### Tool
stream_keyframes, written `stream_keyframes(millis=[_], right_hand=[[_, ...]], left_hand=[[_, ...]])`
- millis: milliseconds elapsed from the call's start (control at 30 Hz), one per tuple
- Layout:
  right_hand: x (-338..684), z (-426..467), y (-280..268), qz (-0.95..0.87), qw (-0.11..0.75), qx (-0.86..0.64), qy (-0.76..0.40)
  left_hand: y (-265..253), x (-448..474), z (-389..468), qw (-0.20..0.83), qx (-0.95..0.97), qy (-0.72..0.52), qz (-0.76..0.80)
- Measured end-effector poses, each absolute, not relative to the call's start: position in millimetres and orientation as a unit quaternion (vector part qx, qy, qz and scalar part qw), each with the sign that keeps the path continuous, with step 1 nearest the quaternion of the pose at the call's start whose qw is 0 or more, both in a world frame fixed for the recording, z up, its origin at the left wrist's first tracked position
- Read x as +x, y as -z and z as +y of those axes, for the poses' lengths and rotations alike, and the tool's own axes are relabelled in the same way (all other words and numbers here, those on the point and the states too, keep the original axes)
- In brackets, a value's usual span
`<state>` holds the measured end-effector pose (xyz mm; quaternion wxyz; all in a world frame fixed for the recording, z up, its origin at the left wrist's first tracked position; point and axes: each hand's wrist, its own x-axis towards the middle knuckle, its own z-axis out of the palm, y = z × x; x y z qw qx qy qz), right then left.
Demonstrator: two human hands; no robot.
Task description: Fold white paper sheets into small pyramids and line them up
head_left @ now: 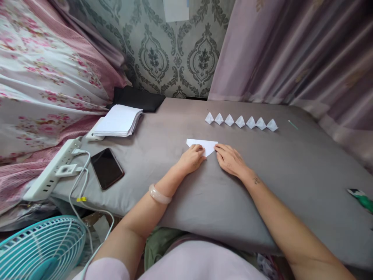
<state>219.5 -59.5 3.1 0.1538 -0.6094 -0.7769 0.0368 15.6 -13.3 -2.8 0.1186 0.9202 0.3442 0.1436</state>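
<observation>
A folded white sheet of paper (209,146) lies on the grey-covered table in front of me, its long straight edge at the far side and its near side tapering toward me. Over its left part rests my left hand (192,158), fingers curled and pressing the paper down. My right hand (230,159) has its fingertips closed together at the paper's right corner. Farther back stand several small pointed folded-paper pieces (240,121) in a row.
At the left are a stack of white paper (118,119), a phone (107,168), and a white power strip (55,171) with plugged-in cables. A black item (140,99) lies behind the stack. A turquoise fan (43,249) stands below the table edge. A thin green stick (293,124) lies far right.
</observation>
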Motion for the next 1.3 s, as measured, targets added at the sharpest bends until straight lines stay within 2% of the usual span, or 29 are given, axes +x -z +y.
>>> stream_keyframes(millis=[167, 267, 467, 733, 967, 1133, 1300], right_hand=[[216, -25, -6, -0.747, 0.198, -0.631, -0.061], [209, -4, 0, -0.748, 0.234, -0.616, -0.077], [203, 9, 14, -0.742, 0.232, -0.625, -0.071], [204, 8, 15, -0.746, 0.236, -0.618, -0.081], [204, 9, 10, -0.744, 0.296, -0.592, -0.096], [201, 6, 3, -0.761, 0.264, -0.58, -0.121], [196, 1, -5, -0.798, 0.192, -0.566, -0.079]], left_hand=[[0, 22, -20, 0.059, 0.931, -0.096, 0.346], [1, 23, -20, 0.067, 0.927, -0.105, 0.354], [0, 22, -21, 0.1, 0.914, -0.134, 0.369], [-1, 21, -21, 0.092, 0.917, -0.125, 0.367], [-3, 20, -22, 0.08, 0.91, -0.121, 0.388], [1, 20, -23, 0.079, 0.909, -0.131, 0.387], [0, 19, -24, 0.069, 0.892, -0.13, 0.427]])
